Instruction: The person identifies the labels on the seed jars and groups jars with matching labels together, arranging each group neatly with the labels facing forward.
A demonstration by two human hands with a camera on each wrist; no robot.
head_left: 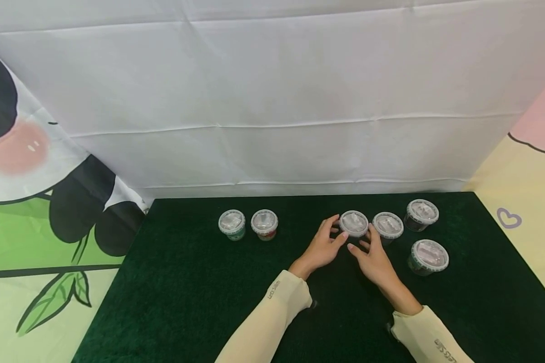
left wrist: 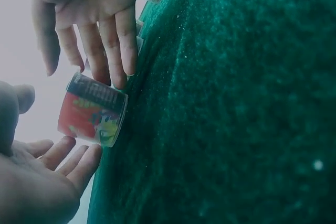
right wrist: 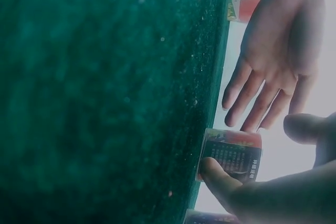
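Observation:
A small round lidded tub (head_left: 354, 223) stands near the far side of the green cloth, between both hands. Its see-through side carries a red and dark printed label, visible in the left wrist view. My left hand (head_left: 322, 247) is at the tub's left, its fingers extended and fingertips at the wall. On the other side, my right hand (head_left: 373, 259) has its fingers spread, and in the right wrist view one finger (right wrist: 218, 174) lies against the label. Neither hand visibly curls around the tub. Just right of it is a second lidded tub (head_left: 388, 225), close to the right fingertips.
Two more tubs, one farther back (head_left: 421, 214) and one nearer (head_left: 429, 254), stand at the right. Another pair, a greenish tub (head_left: 231, 223) and a reddish tub (head_left: 264, 223), is at the left. A white curtain (head_left: 272, 101) hangs behind the green-covered table (head_left: 186, 302).

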